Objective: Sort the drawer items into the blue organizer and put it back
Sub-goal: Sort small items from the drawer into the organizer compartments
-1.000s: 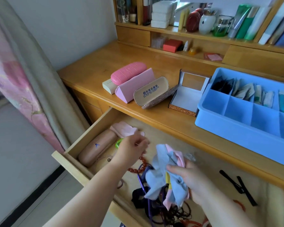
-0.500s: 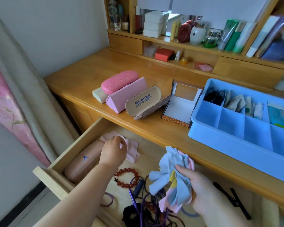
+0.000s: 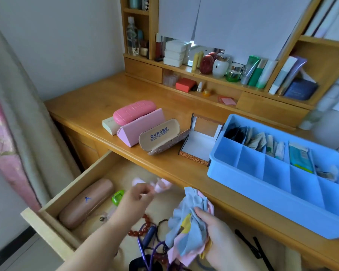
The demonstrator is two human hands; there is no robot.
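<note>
We note the right hand (image 3: pixel 213 231) bunching cloths (image 3: pixel 188 227); the left hand (image 3: pixel 133 198), blurred, seemingly pinching a pink cloth (image 3: pixel 160 184); either bundle could shed pieces into the drawer (image 3: pixel 70 194).

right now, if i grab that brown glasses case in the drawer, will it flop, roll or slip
The brown glasses case looks like a rigid shell, so it should probably lift stiff, not floppy. Its rounded, capsule-like shape suggests it might roll a little if pushed sideways, though the drawer wall beside it would likely stop it. The smooth surface may be slightly slippery.
</note>
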